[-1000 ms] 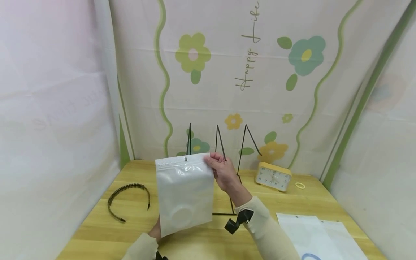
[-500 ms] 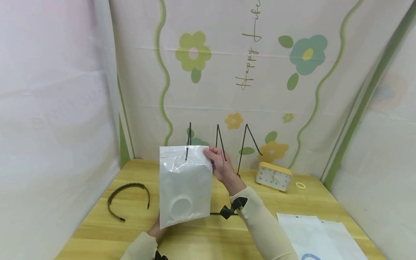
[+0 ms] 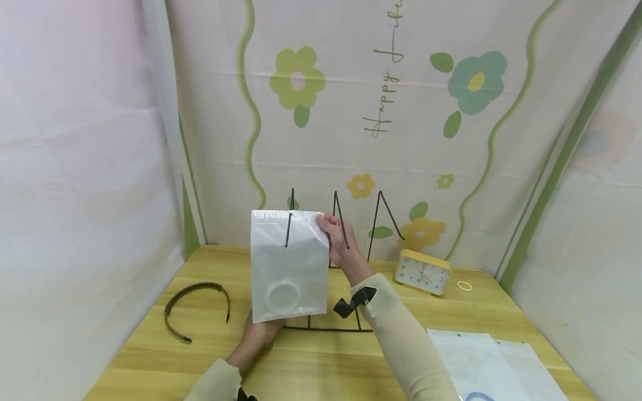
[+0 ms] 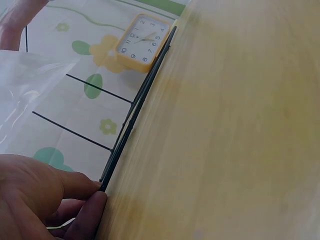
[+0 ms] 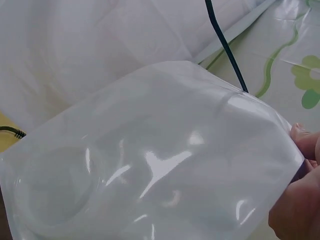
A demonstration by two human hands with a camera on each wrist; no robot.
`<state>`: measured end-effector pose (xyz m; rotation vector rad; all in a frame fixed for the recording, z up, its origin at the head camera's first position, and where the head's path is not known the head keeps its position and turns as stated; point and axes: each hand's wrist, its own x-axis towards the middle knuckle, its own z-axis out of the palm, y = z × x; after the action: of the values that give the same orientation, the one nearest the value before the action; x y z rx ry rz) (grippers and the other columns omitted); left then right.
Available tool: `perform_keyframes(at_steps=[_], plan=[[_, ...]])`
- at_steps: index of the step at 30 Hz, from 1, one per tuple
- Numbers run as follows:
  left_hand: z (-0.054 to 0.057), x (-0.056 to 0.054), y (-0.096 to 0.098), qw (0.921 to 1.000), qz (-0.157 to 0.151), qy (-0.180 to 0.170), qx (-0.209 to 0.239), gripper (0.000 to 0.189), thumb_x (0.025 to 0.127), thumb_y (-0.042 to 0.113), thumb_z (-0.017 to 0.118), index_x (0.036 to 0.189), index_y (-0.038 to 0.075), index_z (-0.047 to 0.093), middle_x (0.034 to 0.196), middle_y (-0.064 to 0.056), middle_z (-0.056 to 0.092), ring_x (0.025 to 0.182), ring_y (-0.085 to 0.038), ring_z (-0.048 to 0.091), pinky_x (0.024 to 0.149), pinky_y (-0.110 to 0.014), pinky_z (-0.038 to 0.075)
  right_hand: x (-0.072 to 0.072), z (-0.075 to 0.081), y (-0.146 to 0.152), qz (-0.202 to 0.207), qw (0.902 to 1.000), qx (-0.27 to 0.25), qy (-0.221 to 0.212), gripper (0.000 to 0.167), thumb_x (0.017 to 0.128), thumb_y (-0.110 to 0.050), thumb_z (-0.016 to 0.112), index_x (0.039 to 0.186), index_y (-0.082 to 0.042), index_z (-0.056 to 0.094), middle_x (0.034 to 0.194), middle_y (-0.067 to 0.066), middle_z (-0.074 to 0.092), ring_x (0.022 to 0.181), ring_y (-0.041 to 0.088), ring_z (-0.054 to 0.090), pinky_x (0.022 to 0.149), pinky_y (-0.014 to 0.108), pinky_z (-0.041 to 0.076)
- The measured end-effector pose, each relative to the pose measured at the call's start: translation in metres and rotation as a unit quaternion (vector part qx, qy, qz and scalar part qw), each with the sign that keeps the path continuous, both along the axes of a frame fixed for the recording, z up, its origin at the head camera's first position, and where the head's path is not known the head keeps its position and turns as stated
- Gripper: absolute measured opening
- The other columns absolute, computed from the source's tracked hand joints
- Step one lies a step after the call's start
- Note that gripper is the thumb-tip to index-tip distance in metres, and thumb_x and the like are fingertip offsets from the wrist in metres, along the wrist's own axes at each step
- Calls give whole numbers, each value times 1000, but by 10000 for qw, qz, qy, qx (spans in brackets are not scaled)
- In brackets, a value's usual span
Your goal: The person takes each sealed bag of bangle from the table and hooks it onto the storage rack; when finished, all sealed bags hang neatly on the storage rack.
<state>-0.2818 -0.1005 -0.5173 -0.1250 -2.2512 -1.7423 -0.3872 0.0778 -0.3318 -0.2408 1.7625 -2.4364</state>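
A white zip bag (image 3: 301,262) hangs on the left hook (image 3: 288,231) of a black wire rack, the hook's front end sticking out before it. Through the plastic shows a ring-shaped thing (image 3: 283,296) near the bottom. My right hand (image 3: 342,239) pinches the bag's upper right edge between thumb and fingers, beside the middle hook (image 3: 340,220). Low behind the bag is my left hand (image 3: 263,328); in the left wrist view its thumb and fingers pinch the rack's base wire (image 4: 125,135) at the tabletop.
A brown coiled headband (image 3: 198,285) lies on the wooden table at left. Right of the rack stand a yellow clock (image 3: 423,272) and a small yellow ring (image 3: 464,286). Flat white bags (image 3: 466,353) lie at front right, one showing a blue curve. Printed cloth (image 3: 326,139) encloses the back and sides.
My right hand has moved the bag up and back, and the hook's front end now protrudes further through it. The left hand stays low and more of it shows below the bag.
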Motion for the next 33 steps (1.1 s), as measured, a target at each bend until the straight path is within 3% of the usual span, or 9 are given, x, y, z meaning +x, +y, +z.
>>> perform_keyframes(at_steps=[1, 7, 10, 17, 22, 33], plan=[[-2, 0, -1, 9968, 308, 166, -712, 23, 74, -1, 73, 91, 0, 57, 82, -3, 58, 73, -12, 50, 64, -27, 45, -1, 1, -1, -43, 10000, -38, -14, 13, 95, -22, 63, 88, -12, 64, 85, 3, 65, 72, 15, 62, 62, 26, 52], [-3, -4, -2, 9888, 444, 216, -1406, 27, 72, 0, 77, 89, 2, 57, 78, -5, 60, 74, -16, 54, 66, -32, 47, -8, 2, -4, -214, 9994, -265, 49, 14, 95, -20, 64, 84, -11, 64, 84, 2, 64, 72, 15, 61, 61, 25, 51], [-3, -6, -1, 9891, 417, 168, -1402, 28, 71, -1, 79, 90, 2, 60, 78, -4, 63, 74, -15, 57, 68, -31, 50, -10, 1, -5, -209, 9992, -323, 140, 11, 95, -18, 64, 87, -10, 66, 86, 3, 65, 74, 15, 61, 63, 25, 51], [-2, -6, 0, 9839, 370, -142, -1742, 10, 74, 3, 78, 74, 7, 68, 72, 0, 67, 67, -12, 58, 62, -30, 50, -13, 1, -6, -474, 9984, -203, 211, 10, 94, -19, 65, 92, -10, 65, 87, 2, 63, 76, 15, 60, 64, 25, 50], [-1, -6, -1, 9821, 377, -435, -1794, 7, 75, 4, 76, 76, 8, 70, 74, 1, 67, 67, -11, 58, 61, -30, 50, -18, 4, -10, -611, 9975, -161, 311, 9, 93, -18, 67, 93, -10, 64, 86, 0, 64, 76, 13, 60, 64, 23, 50], [0, -6, -1, 9822, 331, -379, -1811, 7, 74, 4, 75, 78, 8, 70, 75, 0, 67, 67, -12, 59, 61, -31, 50, -29, 10, -9, -760, 9967, 39, 264, 9, 91, -16, 69, 91, -12, 61, 93, 3, 62, 81, 14, 60, 66, 25, 50]])
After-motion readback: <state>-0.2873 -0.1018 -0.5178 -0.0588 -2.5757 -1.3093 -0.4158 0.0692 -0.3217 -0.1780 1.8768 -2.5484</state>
